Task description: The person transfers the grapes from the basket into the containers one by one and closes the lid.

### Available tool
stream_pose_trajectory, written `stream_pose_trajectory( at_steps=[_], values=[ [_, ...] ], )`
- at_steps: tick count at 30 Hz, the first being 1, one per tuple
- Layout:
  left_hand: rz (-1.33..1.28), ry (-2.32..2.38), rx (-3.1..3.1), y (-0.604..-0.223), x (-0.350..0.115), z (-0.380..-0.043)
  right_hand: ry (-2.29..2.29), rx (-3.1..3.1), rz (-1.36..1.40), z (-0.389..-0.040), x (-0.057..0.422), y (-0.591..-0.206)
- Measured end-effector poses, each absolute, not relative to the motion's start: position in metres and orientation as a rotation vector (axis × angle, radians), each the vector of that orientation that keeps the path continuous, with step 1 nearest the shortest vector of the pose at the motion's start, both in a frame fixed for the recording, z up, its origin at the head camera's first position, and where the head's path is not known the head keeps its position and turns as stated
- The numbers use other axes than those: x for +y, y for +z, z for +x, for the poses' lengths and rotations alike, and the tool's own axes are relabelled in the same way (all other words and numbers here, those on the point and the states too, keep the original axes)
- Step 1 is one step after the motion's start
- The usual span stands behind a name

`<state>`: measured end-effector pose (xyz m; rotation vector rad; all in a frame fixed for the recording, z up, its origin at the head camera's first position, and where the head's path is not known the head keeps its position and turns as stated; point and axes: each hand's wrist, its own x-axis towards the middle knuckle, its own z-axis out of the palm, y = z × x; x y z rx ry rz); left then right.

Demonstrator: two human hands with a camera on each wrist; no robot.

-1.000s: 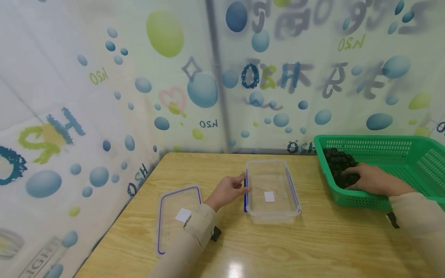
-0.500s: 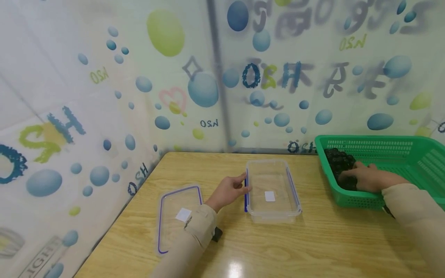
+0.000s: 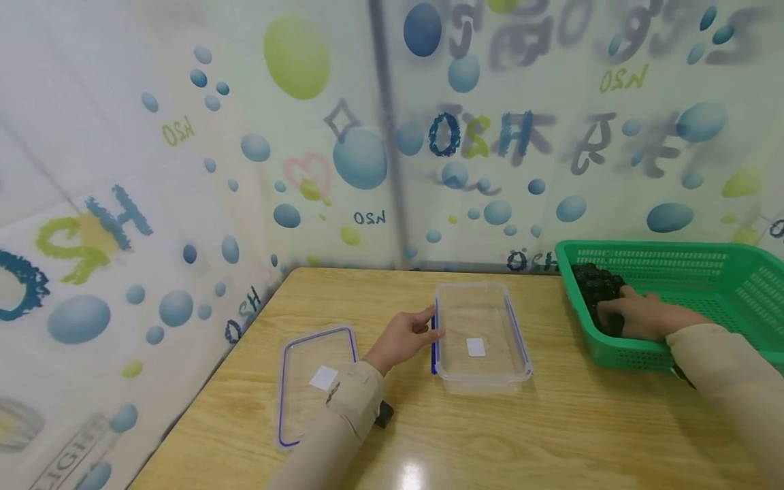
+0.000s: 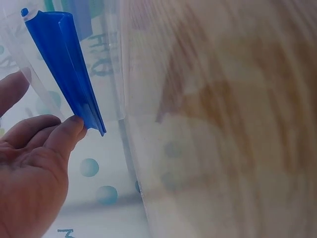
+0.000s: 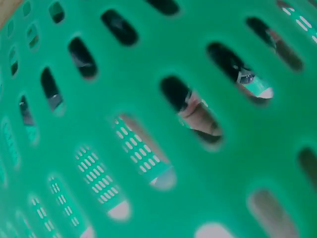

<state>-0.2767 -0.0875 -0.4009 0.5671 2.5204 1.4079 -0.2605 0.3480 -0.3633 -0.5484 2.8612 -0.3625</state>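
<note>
My left hand [image 3: 404, 338] pinches the left wall of a clear plastic food container [image 3: 484, 364], thumb over the rim and fingers outside. In the left wrist view its fingertips [image 4: 74, 124] touch the container's blue locking flap [image 4: 69, 64]. A white label sits on the container's floor. My right hand [image 3: 649, 315] reaches into a green plastic basket [image 3: 637, 357], fingers curled over a dark glossy lump [image 3: 612, 325] at the front of a heap of similar dark lumps [image 3: 594, 280]. Through the basket's slots, the right wrist view shows a finger [image 5: 200, 119] against something black.
The container's clear lid [image 3: 309, 347], with a blue seal and a white label, lies on the wooden table [image 3: 490, 442] under the left forearm. A printed curtain [image 3: 380, 170] stands behind the table and along its left side. The basket's right part shows bare slotted floor.
In the basket, my right hand has shifted slightly left and its fingers have drawn in over the dark lumps. My left hand and the container have stayed in place.
</note>
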Motion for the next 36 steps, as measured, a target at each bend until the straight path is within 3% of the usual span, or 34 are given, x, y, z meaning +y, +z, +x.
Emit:
stream_pose_trajectory(
  at_steps=[7,20,29,36],
  values=[
    [0.579,1.402,2.523,-0.399,-0.088,-0.278,-0.512,2.879,-0.514,-0.26,0.357,-0.353],
    [0.566,1.392,2.539,-0.399,-0.089,-0.28,-0.589,3.067,-0.486,-0.256,0.358,-0.299],
    [0.565,1.394,2.535,-0.401,-0.087,-0.279,-0.603,3.137,-0.573,-0.258,0.294,-0.26],
    [0.54,1.406,2.514,-0.401,-0.086,-0.279,-0.69,3.073,-0.78,-0.27,0.223,-0.263]
  ],
)
